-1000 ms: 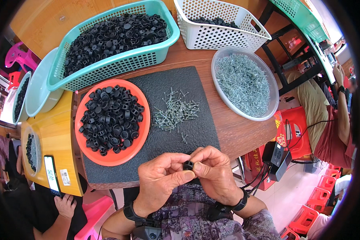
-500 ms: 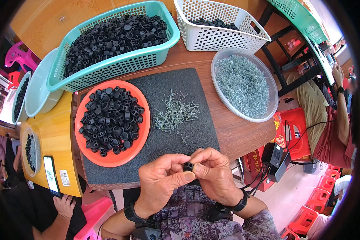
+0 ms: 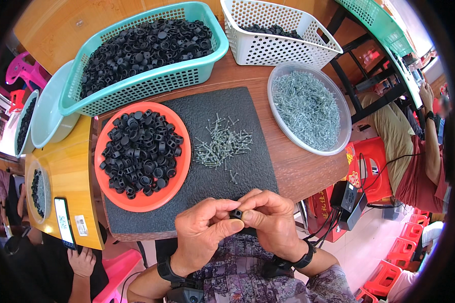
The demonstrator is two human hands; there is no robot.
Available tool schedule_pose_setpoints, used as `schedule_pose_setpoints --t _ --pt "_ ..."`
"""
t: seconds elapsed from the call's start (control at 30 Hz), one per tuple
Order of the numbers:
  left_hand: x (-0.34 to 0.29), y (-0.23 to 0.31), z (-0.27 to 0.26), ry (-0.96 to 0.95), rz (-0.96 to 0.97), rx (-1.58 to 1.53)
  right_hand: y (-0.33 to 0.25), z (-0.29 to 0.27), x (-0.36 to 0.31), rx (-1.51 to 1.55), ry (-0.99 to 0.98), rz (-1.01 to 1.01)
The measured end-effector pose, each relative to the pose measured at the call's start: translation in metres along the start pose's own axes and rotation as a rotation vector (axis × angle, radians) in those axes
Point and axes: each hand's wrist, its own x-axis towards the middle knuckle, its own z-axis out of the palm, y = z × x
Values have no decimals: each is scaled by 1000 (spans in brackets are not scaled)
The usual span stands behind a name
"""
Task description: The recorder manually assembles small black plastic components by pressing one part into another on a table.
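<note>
Between my two hands, just past the near edge of the table, is a small black plastic fitting [image 3: 236, 214]. My left hand [image 3: 203, 230] pinches it from one side with thumb and forefinger. From the other side, the thumb and bent fingers of my right hand [image 3: 274, 226] close on the same piece. Fingertips cover much of it, and I cannot tell whether a screw is in it. Ahead of my hands, a loose pile of screws [image 3: 222, 144] lies on a dark mat [image 3: 217, 101]. Left of that pile stands an orange-red plate [image 3: 117, 194] heaped with black fittings [image 3: 140, 151].
A round clear tub [image 3: 347, 126] of screws stands at the right. Behind are a teal basket [image 3: 202, 70] and a white basket [image 3: 275, 50] holding black parts. A phone [image 3: 64, 222] and another person's hand [image 3: 83, 261] are at the left side table; a black power box [image 3: 346, 194] is at right.
The fitting has turned in my fingers and sits slightly lower. My right fingers have shifted a little around it. At the left, the other person's arm has moved slightly.
</note>
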Motion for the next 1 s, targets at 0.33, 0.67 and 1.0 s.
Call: schedule_pose_setpoints --t 0.33,0.67,1.0 --pt "7 -1 -2 -34 326 388 4 2 -2 64 44 -26" --pt "6 -10 -3 -35 216 308 5 1 -1 -4 42 -55" --pt "6 -13 -8 -81 211 159 2 5 -3 -104 -22 -52"
